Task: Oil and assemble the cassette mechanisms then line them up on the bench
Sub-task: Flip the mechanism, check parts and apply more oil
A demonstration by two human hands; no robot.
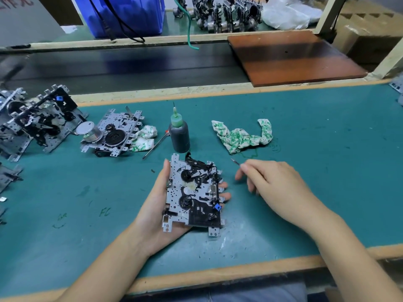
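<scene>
My left hand (152, 205) lies palm up above the green bench mat and holds a cassette mechanism (193, 195), a grey metal plate with black gears and a small blue part; thumb on its left edge, fingertips showing past its right edge. My right hand (277, 186), just to the right, pinches a thin pointed metal tool (235, 161) whose tip points up-left toward the mechanism. A dark oil bottle (179, 132) with a green needle cap stands upright behind the mechanism. Another mechanism (113, 132) with a silver motor lies to the left.
More mechanisms (37, 118) are stacked at the far left. A green-printed rag (242, 136) lies behind my right hand, a smaller one (145, 137) beside a thin metal rod (156, 146). A brown board (292, 55), blue crate (122, 14) and upright mechanisms (226, 16) sit behind.
</scene>
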